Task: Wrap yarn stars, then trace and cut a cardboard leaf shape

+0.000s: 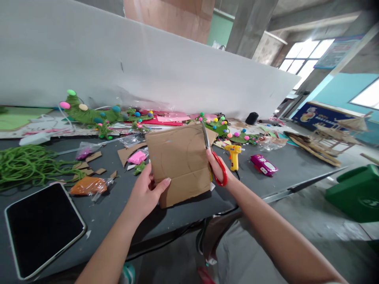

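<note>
A brown piece of cardboard [180,161] is held up over the front of the dark table, tilted toward me. A faint curved line is drawn on its face. My left hand [148,191] grips its lower left edge, thumb on the front and fingers behind. At the right edge, my right hand [217,167] is closed around red-handled scissors [222,176]. Their blades point up along the cardboard's upper right side. A yellow glue gun [233,156] lies just right of my right hand.
A tablet [44,228] lies at front left, near green cord [26,163] and a bag of orange material [90,185]. Pom-pom-dotted green crafts [89,114] line the back. A purple packet [263,165] lies right; a green bin [355,193] stands beyond the table edge.
</note>
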Motion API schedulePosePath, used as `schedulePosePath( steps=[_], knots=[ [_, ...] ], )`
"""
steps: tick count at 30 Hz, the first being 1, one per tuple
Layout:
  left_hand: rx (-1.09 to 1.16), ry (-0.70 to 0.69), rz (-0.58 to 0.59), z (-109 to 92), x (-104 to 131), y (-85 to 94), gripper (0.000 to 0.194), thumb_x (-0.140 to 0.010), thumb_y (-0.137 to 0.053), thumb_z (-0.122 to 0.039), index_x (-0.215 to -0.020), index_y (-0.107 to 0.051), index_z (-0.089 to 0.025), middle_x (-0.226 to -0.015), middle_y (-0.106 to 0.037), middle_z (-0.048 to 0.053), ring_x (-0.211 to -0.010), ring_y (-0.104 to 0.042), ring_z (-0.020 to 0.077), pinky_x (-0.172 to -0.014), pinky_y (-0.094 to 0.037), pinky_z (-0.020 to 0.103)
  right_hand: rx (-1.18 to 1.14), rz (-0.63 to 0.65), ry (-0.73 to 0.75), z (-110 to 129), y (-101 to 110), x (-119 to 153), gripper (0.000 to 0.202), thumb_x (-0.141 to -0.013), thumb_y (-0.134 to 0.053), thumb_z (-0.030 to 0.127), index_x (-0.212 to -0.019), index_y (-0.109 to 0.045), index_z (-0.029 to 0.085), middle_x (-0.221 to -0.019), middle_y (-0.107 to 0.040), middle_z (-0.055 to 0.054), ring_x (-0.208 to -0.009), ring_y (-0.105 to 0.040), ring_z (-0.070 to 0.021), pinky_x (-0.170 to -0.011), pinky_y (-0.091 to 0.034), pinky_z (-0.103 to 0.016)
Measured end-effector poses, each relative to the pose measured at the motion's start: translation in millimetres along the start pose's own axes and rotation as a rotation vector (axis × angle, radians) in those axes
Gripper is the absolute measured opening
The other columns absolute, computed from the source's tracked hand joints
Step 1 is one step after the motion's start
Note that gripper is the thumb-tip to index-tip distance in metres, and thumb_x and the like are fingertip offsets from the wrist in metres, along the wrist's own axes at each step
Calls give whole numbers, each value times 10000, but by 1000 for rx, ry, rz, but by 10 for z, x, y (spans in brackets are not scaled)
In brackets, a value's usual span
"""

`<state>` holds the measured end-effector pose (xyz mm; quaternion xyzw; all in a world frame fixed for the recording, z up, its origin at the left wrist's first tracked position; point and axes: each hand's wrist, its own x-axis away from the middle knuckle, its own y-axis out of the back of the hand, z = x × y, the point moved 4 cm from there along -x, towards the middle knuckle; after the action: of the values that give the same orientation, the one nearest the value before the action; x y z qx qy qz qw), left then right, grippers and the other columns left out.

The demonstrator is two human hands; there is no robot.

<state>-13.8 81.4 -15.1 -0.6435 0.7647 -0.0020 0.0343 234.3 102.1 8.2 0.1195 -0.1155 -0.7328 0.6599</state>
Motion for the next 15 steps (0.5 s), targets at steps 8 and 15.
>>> schedulePosePath(
  steps=[8,15],
  knots=[
    [-10,-25,29,-13,-5,-17,716,-778,-822,-464,-1367,-532,-180,-1333,-704,168,-1229,-672,363,-995,-581,459,34,94,-75,-50,132,-15,748,-796,-459,915,-567,-515,206,-485,-511,-14,-437,-529,-143,-467,-453,-284],
    [53,-13,18,-51,-12,-8,738,-766,-837,-443,-1382,-539,-166,-1341,-700,164,-1231,-668,359,-1033,-558,464,63,116,-74,-91,216,-34,750,-780,-458,929,-671,-549,193,-564,-514,3,-442,-495,-111,-433,-418,-257]
  ],
)
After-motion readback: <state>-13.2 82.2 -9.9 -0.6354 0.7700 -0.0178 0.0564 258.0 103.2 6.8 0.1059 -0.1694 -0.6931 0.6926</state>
